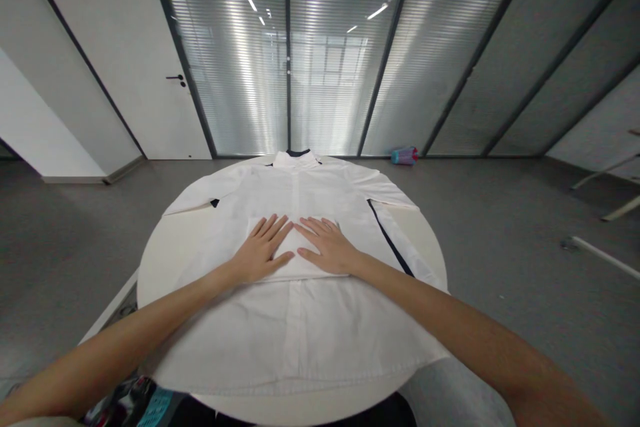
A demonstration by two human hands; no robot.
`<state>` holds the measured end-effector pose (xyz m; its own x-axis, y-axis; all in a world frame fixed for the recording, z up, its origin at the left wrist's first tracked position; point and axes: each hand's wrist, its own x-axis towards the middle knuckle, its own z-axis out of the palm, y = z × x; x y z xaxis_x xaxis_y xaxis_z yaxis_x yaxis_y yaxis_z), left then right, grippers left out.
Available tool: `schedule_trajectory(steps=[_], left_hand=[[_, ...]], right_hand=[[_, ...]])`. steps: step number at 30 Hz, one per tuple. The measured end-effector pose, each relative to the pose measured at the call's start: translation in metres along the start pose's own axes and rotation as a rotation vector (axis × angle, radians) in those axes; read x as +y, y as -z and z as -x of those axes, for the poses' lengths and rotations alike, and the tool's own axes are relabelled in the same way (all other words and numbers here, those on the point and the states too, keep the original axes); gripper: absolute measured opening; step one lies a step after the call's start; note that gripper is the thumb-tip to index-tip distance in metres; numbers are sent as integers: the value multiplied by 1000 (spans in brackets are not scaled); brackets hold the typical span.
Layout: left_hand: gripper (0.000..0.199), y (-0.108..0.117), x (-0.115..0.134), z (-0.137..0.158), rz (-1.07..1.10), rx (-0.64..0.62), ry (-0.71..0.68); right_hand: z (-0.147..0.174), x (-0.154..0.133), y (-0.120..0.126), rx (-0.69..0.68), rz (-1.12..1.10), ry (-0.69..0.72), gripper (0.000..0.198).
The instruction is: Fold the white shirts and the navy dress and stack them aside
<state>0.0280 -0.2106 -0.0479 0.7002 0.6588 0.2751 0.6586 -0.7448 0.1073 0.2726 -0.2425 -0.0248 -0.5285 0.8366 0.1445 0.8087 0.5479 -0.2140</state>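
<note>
Head view, then — what are the hands doing?

— Both lie flat and open, fingers spread, palms down. The left hand (261, 250) and the right hand (327, 247) sit side by side, fingertips nearly meeting, on a small folded white cloth (295, 265) that rests on the middle of a white shirt (300, 327). Neither grips anything; they press or smooth.

— And where does the shirt lie?

— Spread over the round white table (170, 247), collar (296, 159) at the far edge, hem hanging toward the person. It seems to lie button side down, though I can't be sure. The left sleeve (197, 199) is stretched out to the side; the right sleeve (400, 240), with its dark trim, runs down along the body.

— How far along would you judge the work?

— Early, I'd say. The shirt is laid out fairly smooth and a folded piece is set at its centre. The body shows no fold yet, and the left sleeve hasn't been brought in. Most of the folding, if that's what this is, looks still to be done.

— Anything else around?

— A small blue and pink object (405, 155) on the grey floor by the glass wall (320, 47), and a white door (150, 73) at the left.
</note>
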Motion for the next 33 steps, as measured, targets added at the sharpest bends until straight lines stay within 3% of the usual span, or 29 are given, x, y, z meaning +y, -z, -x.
schedule_trajectory(steps=[6, 17, 20, 23, 26, 29, 33], left_hand=[[63, 4, -2, 6, -13, 24, 93], [61, 14, -14, 33, -38, 25, 162], [60, 16, -19, 38, -25, 35, 166], [59, 17, -24, 42, 25, 47, 142], [55, 21, -34, 47, 146, 135, 158], [57, 27, -46, 55, 306, 294, 295], [63, 30, -60, 67, 478, 425, 498]], right_hand=[[-10, -6, -5, 36, 2, -75, 70], [-26, -27, -11, 17, -51, -29, 71], [-34, -33, -6, 37, -64, -9, 68], [-55, -31, 10, 27, -90, -83, 62], [-85, -21, 35, -178, -122, -160, 60], [-109, -13, 55, -385, -219, -134, 52], [-118, -13, 63, -298, -416, -175, 40]])
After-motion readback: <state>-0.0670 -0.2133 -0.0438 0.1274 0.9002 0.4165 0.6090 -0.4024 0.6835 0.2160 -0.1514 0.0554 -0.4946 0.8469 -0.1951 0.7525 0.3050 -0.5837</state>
